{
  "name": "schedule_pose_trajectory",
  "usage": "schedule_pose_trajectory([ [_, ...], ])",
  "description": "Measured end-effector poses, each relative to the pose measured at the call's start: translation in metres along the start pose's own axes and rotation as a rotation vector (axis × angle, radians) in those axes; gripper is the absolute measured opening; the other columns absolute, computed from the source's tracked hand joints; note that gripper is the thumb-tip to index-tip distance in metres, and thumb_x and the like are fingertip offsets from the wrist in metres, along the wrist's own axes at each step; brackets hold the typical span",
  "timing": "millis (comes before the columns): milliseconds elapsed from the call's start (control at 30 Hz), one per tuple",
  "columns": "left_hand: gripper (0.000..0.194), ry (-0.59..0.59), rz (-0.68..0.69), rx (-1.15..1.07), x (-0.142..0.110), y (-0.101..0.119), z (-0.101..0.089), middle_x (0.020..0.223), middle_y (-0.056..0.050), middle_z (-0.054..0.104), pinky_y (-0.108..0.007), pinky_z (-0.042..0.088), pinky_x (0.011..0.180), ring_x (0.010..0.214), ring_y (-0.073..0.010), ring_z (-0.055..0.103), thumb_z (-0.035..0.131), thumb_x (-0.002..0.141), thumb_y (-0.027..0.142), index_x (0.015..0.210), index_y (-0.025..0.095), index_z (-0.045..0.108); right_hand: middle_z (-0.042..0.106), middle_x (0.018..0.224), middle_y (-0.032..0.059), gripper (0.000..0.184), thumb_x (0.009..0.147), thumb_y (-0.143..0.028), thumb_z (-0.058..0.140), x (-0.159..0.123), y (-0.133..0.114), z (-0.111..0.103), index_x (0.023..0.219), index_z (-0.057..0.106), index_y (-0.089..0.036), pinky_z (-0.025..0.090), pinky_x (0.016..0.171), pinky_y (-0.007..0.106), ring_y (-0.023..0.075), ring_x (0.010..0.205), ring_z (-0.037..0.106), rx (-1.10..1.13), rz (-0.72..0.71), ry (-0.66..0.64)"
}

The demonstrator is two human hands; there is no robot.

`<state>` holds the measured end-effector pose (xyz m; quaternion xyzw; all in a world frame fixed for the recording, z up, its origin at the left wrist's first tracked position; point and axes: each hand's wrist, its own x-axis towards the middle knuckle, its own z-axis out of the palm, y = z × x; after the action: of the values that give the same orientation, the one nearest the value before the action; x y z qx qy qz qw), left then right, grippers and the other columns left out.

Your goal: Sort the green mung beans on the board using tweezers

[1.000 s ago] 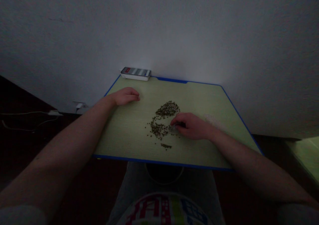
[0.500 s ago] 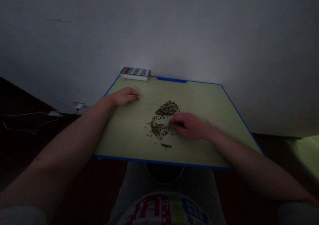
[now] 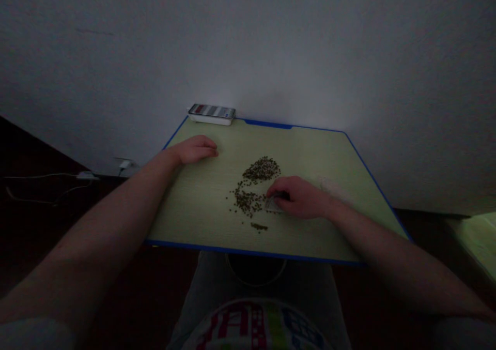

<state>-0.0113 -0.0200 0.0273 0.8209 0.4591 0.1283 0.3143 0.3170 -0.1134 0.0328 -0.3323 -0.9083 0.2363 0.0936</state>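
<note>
My right hand [image 3: 298, 197] is closed on a pale, partly see-through flat piece [image 3: 273, 204], whose kind I cannot make out. The piece stands low at the right edge of a loose scatter of small brown-green grains [image 3: 247, 201]. Just beyond lies a denser heap of grains [image 3: 262, 168], with paler ones mixed in. A short row of grains [image 3: 259, 227] lies nearer the front. Palm down on the left side of the table [image 3: 310, 148], my left hand [image 3: 197, 149] rests with loosely extended fingers and holds nothing.
A white box with a phone-like dark screen [image 3: 212, 111] on top stands at the back left corner. Pale small grains [image 3: 336, 188] lie behind my right wrist. Below the front edge, a dark round container [image 3: 256, 271] sits between my legs. A wall rises behind the table.
My right hand shifts slightly left, then back right, and more of the pale flat piece shows now. My left hand stays put. The grain heaps look nearly the same.
</note>
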Motion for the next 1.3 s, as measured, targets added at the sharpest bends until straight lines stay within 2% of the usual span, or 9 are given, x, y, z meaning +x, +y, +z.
schedule_pose_trajectory([
  [367,0.033,0.004,0.003,-0.009,-0.0006,0.0003,0.0002,0.048,0.004,0.029,-0.025,0.022,0.05,0.048,-0.0083,0.031,0.048,0.074,0.038,0.05,0.018,0.037,0.071,0.082,0.0035,0.025,0.076,-0.01,0.055,0.0005,-0.0065,0.0034,0.093,0.072,-0.017,0.045,0.066,0.024,0.014,0.071,0.061,0.016,-0.021,0.008],
  [833,0.034,-0.02,-0.016,-0.035,-0.0009,0.001,0.0001,0.048,0.004,0.029,-0.026,0.022,0.05,0.047,-0.0082,0.03,0.048,0.075,0.039,0.051,0.018,0.037,0.068,0.075,0.0029,0.024,0.074,-0.01,0.056,0.0002,-0.0026,0.0027,0.091,0.072,-0.016,0.043,0.062,0.025,0.0131,0.063,0.059,-0.014,0.114,0.062],
  [1000,0.032,-0.019,-0.037,-0.014,-0.0002,0.0028,-0.0005,0.048,0.004,0.029,-0.026,0.021,0.051,0.048,-0.0085,0.03,0.048,0.074,0.037,0.05,0.018,0.036,0.069,0.081,0.0052,0.023,0.078,-0.012,0.055,0.0039,-0.0053,0.005,0.094,0.072,-0.016,0.044,0.065,0.026,0.0143,0.067,0.059,-0.03,0.07,0.075],
  [1300,0.034,-0.007,-0.012,-0.015,-0.0009,0.0022,-0.0002,0.048,0.004,0.029,-0.026,0.021,0.051,0.048,-0.0084,0.03,0.049,0.074,0.038,0.05,0.018,0.036,0.069,0.084,0.0047,0.024,0.077,-0.009,0.055,0.0025,-0.0058,0.0033,0.092,0.071,-0.017,0.045,0.068,0.027,0.0145,0.071,0.06,0.014,-0.003,0.052],
])
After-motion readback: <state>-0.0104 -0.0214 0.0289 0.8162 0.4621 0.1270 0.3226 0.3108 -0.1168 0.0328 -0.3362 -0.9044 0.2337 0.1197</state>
